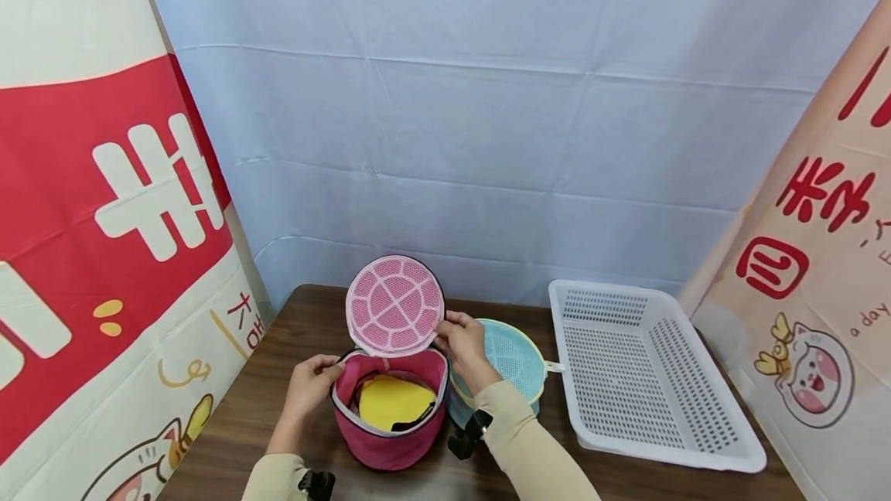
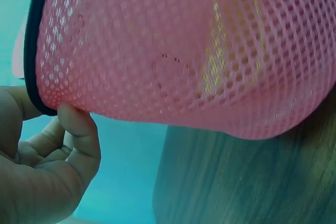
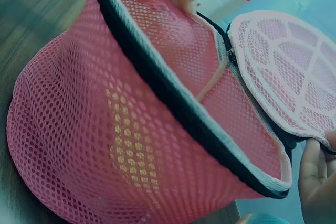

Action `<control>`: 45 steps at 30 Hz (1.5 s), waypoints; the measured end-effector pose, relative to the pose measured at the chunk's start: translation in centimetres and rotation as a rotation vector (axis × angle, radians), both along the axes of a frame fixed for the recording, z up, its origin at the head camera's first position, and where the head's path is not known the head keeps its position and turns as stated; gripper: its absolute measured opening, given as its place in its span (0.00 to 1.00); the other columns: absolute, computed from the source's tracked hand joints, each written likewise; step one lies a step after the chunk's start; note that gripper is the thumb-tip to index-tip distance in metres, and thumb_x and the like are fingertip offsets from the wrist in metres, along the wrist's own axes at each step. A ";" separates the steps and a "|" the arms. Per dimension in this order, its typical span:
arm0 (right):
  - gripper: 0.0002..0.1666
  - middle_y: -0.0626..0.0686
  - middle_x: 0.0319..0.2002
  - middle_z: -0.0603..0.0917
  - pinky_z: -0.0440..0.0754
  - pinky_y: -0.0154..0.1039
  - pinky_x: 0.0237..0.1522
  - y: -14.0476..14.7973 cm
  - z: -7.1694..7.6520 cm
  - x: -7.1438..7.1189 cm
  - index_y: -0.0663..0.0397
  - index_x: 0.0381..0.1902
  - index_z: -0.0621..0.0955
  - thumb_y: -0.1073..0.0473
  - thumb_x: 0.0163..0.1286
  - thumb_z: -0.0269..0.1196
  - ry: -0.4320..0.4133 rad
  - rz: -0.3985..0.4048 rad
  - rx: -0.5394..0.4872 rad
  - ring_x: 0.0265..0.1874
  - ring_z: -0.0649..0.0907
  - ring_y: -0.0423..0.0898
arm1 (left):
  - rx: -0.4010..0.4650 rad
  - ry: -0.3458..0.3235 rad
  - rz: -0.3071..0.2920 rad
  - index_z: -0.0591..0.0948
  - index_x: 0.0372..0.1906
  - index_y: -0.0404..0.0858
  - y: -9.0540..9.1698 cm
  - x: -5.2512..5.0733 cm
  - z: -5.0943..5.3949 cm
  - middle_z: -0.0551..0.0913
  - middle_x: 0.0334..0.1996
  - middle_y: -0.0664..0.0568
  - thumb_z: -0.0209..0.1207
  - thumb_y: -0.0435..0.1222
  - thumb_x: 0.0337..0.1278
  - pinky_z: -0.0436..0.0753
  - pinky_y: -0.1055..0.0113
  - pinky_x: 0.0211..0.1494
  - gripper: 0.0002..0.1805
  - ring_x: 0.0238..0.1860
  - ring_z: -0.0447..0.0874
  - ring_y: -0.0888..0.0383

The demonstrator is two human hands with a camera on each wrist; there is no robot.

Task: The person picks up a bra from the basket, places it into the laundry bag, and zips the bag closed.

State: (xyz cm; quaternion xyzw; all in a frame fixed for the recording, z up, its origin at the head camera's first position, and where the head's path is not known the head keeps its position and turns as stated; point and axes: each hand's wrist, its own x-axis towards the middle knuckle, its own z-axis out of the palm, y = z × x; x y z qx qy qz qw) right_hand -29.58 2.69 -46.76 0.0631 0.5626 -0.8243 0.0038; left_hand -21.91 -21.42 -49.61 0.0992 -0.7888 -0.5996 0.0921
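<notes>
A pink mesh laundry bag (image 1: 390,451) stands on the table with its round lid (image 1: 395,305) raised at the back. Inside it lies a yellow item (image 1: 394,402) with a black strap or edging; its kind is unclear. My left hand (image 1: 310,386) pinches the bag's rim at the left, and in the left wrist view the thumb and finger (image 2: 79,135) grip the dark edging. My right hand (image 1: 465,342) pinches the lid's right edge, also visible in the right wrist view (image 3: 317,171). Right of the pink bag, partly behind my right forearm, is a light-blue mesh bag (image 1: 511,358) with yellow trim.
A white plastic basket (image 1: 571,377) with perforated walls stands on the right of the brown wooden table (image 1: 278,377). A pale cloth (image 1: 452,138) hangs behind the table, and printed cloths (image 1: 821,269) hang at both sides.
</notes>
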 end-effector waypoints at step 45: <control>0.03 0.54 0.24 0.78 0.81 0.40 0.33 -0.1 -0.9 0.3 0.66 0.28 0.77 0.74 0.58 0.61 0.284 -0.139 -0.022 0.24 0.82 0.46 | 0.043 0.039 0.016 0.80 0.40 0.25 0.9 -0.5 -0.1 0.78 0.25 0.49 0.57 0.29 0.57 0.73 0.70 0.26 0.10 0.25 0.72 0.61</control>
